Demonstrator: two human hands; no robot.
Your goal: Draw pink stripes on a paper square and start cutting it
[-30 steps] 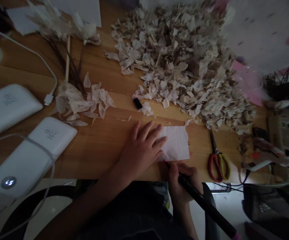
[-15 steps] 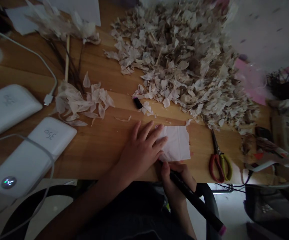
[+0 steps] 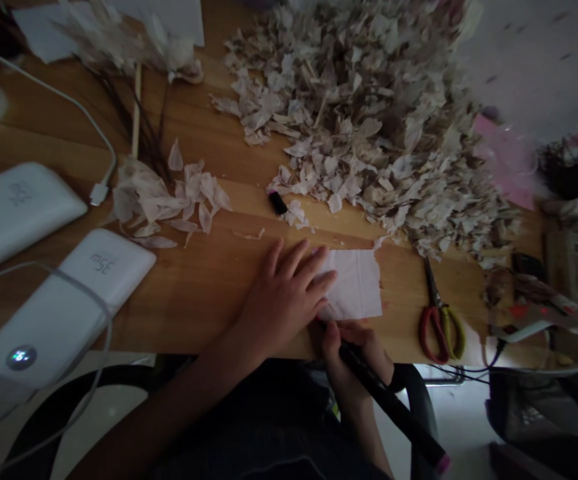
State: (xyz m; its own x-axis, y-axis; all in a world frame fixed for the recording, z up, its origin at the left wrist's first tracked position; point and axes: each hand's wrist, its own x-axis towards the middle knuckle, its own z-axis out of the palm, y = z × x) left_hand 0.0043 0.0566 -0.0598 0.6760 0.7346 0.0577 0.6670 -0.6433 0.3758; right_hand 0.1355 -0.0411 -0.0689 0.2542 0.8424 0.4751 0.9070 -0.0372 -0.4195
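My left hand [image 3: 289,293] lies flat with its fingers spread, pressing the left side of a white piece of paper [image 3: 356,285] onto the table. The paper's right edge looks torn. Just below it, my right hand [image 3: 356,357] is closed around a black marker [image 3: 393,403] with a purple end. The marker's tip points up and left, toward the paper's lower left corner beneath my left fingers; that spot is mostly hidden. A small black marker cap [image 3: 277,202] rests on the table above my left hand, beside some pale petal scraps [image 3: 296,213].
A large heap of dry, pale petals [image 3: 369,127] covers the back of the wooden table [image 3: 193,293]. Red-and-yellow-handled scissors [image 3: 439,320] lie to the right. Two white power banks [image 3: 93,280] with cables are at left, near a small petal pile [image 3: 159,197] and stems [image 3: 136,113].
The whole view has shifted very slightly. Both hands, the marker and the paper keep almost the same places relative to each other.
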